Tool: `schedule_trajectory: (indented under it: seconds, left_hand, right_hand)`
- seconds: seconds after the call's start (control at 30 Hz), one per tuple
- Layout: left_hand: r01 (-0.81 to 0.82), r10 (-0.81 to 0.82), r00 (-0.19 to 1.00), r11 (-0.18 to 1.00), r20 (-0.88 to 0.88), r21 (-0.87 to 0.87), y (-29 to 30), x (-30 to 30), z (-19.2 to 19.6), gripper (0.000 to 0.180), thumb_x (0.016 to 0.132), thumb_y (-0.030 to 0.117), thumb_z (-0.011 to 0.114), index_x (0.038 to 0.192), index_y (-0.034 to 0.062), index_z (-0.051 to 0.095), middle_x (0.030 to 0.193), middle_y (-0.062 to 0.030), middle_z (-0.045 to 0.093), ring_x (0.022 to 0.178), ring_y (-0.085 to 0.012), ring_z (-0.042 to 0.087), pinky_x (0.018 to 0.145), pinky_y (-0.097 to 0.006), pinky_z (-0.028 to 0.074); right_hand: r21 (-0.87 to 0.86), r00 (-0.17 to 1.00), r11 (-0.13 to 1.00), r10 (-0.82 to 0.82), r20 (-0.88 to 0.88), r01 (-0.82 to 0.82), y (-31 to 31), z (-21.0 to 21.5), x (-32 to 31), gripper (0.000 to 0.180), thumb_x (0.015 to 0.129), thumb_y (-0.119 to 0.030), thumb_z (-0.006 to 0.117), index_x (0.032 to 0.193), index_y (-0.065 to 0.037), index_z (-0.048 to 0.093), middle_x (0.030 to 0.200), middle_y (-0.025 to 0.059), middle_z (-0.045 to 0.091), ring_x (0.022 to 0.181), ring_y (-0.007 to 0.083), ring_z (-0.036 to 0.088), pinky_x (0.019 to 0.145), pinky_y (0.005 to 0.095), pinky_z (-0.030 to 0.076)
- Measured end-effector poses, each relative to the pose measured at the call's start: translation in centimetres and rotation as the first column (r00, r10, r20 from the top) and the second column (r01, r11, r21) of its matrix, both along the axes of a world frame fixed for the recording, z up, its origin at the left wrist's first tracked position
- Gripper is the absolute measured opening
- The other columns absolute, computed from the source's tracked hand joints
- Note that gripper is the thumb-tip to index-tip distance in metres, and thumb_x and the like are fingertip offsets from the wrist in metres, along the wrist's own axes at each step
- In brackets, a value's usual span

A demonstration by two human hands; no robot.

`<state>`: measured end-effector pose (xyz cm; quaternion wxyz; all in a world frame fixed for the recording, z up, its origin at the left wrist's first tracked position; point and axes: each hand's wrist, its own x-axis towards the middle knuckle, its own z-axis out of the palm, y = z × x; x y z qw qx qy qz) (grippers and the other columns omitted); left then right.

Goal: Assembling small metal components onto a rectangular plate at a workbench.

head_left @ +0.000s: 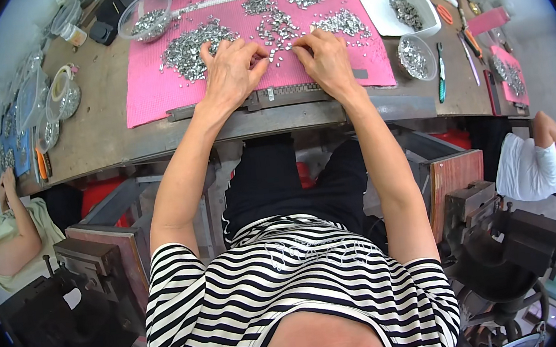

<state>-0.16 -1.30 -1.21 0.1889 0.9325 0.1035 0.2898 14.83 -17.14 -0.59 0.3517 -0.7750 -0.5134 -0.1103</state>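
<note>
Hands (280, 65) amid small metal pieces (274, 30)

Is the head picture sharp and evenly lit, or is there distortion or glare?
Head view: strong fisheye, so the table edge bows and the corners go black; light is even and soft; both hands, left hand and right hand, look sharp; small glints on the metal pieces.

Both hands (280, 65) sort small metal pieces (276, 28) on pink mat (147, 92)

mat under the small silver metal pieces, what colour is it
Pink: the flat textured mat under both hands and the small silver metal pieces shows best in the head view.
</note>
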Motion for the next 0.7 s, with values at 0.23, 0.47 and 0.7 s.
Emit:
schedule_trajectory:
  seconds: [0.23, 0.47, 0.7]
  left_hand:
    - [-0.011, 0.012, 1.0, 1.0, -0.018, 0.019, 0.0, 0.3, 0.0, 0.01, 0.084, 0.022, 0.075, 0.09, 0.0142, 0.074, 0.082, -0.0014, 0.064, 0.089, -0.0229, 0.059, 0.1, -0.055, 0.029]
    - [-0.043, 0.043, 0.999, 0.998, -0.008, 0.04, -0.8, 0.1, 0.0, 0.014, 0.082, 0.024, 0.076, 0.086, 0.0112, 0.072, 0.084, -0.0013, 0.064, 0.09, -0.0234, 0.059, 0.1, -0.058, 0.028]
    - [-0.098, 0.095, 0.994, 0.992, 0.045, 0.08, -1.4, 0.5, -0.3, 0.014, 0.08, 0.025, 0.077, 0.085, 0.0124, 0.072, 0.086, -0.0014, 0.064, 0.09, -0.0241, 0.059, 0.1, -0.059, 0.027]
  right_hand:
    - [-0.071, 0.987, 0.994, -0.072, 0.144, 0.083, 1.2, -0.7, 0.1, 0.008, 0.084, -0.014, 0.072, 0.087, -0.007, 0.072, 0.081, 0.0064, 0.065, 0.083, 0.0253, 0.064, 0.08, 0.0406, 0.042]
    - [-0.033, 0.989, 0.999, -0.006, 0.148, 0.011, -0.4, -0.2, 0.0, 0.009, 0.085, -0.013, 0.072, 0.09, -0.006, 0.07, 0.082, 0.0058, 0.065, 0.085, 0.0243, 0.064, 0.082, 0.04, 0.042]
    - [-0.046, 0.998, 0.999, 0.024, 0.061, -0.021, -3.7, 1.5, -1.1, 0.006, 0.087, -0.011, 0.071, 0.09, -0.007, 0.07, 0.086, 0.0045, 0.066, 0.082, 0.0232, 0.064, 0.083, 0.0385, 0.042]
